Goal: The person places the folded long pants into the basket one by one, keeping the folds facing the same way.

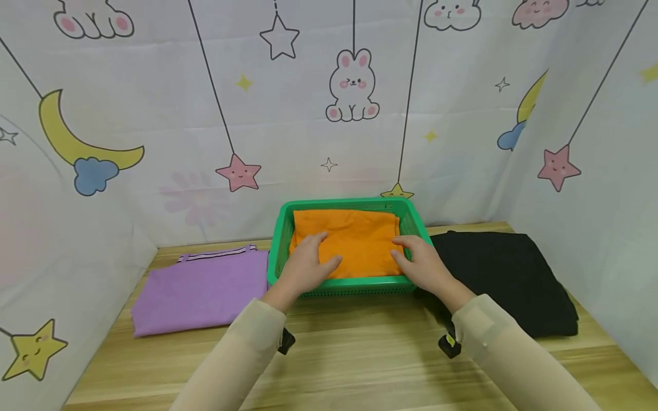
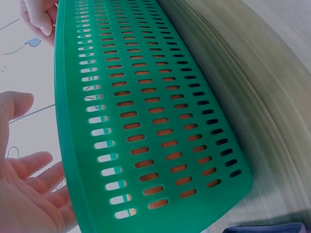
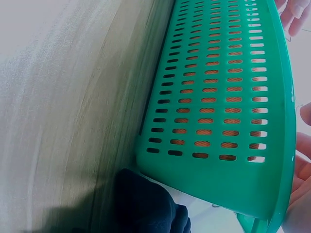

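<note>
A folded orange cloth [image 1: 360,242] lies inside a green plastic basket [image 1: 354,282] with slotted walls. My left hand [image 1: 305,265] is over the basket's left part, fingers spread and relaxed. Over the right part is my right hand [image 1: 422,264], its fingers loosely bent and nothing gripped. In the left wrist view the left palm [image 2: 34,199] is beside the basket's rim; whether it touches cannot be told. Orange fabric shows through the slots of the basket wall [image 3: 209,179] in the right wrist view, with the right hand's fingers [image 3: 303,170] by the rim.
Left of the basket lies a folded purple garment [image 1: 205,294] with a striped strap along its top. A folded black garment [image 1: 504,279] is on the right. Everything stands on a wooden table [image 1: 365,354], against a printed white curtain [image 1: 308,125].
</note>
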Tool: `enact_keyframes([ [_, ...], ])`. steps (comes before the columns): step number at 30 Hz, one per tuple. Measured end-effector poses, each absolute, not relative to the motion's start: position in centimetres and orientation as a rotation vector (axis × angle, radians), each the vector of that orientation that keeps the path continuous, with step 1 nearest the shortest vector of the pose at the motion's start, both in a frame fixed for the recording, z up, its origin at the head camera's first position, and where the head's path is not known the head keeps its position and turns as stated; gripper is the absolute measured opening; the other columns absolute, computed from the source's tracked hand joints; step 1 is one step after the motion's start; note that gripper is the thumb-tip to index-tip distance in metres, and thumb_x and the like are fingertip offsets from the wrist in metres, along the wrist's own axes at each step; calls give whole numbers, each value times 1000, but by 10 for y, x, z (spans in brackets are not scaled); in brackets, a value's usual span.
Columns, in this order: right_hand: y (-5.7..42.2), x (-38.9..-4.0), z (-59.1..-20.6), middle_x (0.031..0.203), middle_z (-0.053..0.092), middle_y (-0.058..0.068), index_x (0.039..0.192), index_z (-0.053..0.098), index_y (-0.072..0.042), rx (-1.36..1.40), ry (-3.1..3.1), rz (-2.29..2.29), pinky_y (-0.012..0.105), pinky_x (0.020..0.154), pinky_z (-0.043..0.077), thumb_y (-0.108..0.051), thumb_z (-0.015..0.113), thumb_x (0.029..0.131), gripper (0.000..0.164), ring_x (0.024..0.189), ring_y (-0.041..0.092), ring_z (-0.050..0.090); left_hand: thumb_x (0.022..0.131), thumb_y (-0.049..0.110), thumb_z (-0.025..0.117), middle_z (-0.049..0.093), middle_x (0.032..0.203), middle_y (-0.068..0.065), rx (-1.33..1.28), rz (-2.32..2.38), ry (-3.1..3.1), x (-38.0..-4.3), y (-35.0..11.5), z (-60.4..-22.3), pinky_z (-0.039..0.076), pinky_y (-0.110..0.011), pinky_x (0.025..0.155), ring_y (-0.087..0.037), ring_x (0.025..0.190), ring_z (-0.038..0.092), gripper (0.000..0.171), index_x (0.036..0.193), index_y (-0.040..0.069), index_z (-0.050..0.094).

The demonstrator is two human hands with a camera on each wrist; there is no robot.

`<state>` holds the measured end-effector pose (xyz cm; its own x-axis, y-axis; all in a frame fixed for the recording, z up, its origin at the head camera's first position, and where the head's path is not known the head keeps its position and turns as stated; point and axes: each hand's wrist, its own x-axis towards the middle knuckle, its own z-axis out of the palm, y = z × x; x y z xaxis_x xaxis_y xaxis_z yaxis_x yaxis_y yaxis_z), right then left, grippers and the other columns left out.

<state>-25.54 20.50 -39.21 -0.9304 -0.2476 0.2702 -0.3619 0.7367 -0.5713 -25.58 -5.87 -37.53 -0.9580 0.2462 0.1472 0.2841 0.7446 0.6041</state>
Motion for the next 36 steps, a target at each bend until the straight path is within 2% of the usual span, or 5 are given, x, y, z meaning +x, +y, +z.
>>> enact_keyframes([
  [12,207,-251,-396,142,44,17,133,52,-3,476,-2748,931,55,103,37,-29,50,98,43,131,36,40,89,40,60,45,143,-10,-488,-928,-2823,-248,-54,-374,39,-48,106,-29,130,44,63,140,7,43],
  [21,208,-250,-399,144,42,16,133,52,-5,462,-2731,889,55,102,38,-30,51,97,44,131,36,40,89,37,62,49,138,-11,-502,-909,-2773,-246,-51,-377,41,-46,103,-29,127,47,59,137,5,47],
  [36,210,-245,-398,143,43,16,131,54,-4,483,-2696,909,55,102,38,-30,53,97,42,131,35,41,89,40,62,50,136,-11,-517,-857,-2730,-244,-45,-381,43,-44,103,-29,124,49,59,135,6,49],
])
